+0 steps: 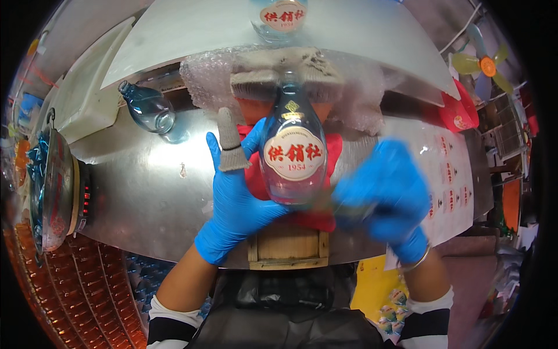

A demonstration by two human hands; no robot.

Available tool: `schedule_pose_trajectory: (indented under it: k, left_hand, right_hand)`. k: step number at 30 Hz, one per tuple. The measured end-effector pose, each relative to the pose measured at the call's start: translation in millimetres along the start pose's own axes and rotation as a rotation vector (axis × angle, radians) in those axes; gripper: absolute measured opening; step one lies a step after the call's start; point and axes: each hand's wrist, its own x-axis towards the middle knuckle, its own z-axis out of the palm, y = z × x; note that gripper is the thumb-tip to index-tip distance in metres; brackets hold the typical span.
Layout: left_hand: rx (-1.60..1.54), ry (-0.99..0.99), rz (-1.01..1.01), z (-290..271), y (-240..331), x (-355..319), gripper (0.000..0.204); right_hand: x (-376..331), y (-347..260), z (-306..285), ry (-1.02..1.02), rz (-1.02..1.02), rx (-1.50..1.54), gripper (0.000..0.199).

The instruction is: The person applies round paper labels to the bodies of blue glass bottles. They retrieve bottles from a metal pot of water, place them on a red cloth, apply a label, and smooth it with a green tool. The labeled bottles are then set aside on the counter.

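Observation:
A clear blue-tinted glass bottle point(294, 183) with an oval cream label and red lettering lies in front of me, its neck pointing away. My left hand point(232, 189), in a blue glove, grips it: the thumb is at the base, other fingers at its left side. One finger of that hand wears a grey knitted sleeve point(231, 142). Beneath the bottle is a red cloth point(334, 151). Just right of the base, my blue-gloved right hand point(383, 189) is smeared by motion. Its fingers look curled round a blurred greenish-brown thing I cannot make out.
Another glass bottle point(148, 109) lies at the left, and a labelled one point(282, 20) stands behind. Bubble wrap point(203, 78) covers the far support. A label sheet point(450, 186) lies right. A round pan point(58, 186), white bin point(96, 87), wooden box point(289, 250) and fan point(487, 66) surround me.

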Motion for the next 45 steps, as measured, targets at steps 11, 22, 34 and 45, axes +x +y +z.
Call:
schedule_pose_trajectory:
  k: [11, 22, 34, 45]
  left_hand:
    - [0.235, 0.029, 0.197, -9, -3, -4, 0.095]
    - [0.915, -0.018, 0.508, -13, 53, 5, 0.085]
    - [-0.212, -0.062, -0.145, 5, -2, -3, 0.123]
    - [0.004, 0.158, -0.084, 16, 24, -9, 0.079]
  right_hand:
    - [-32, 31, -27, -0.117, -0.189, -0.321, 0.033]
    - [-63, 29, -3, 0.274, 0.196, 0.081, 0.034]
    - [-48, 15, 5, 0.025, -0.185, -0.315, 0.026]
    - [-42, -17, 26, 0.153, -0.083, -0.347, 0.036]
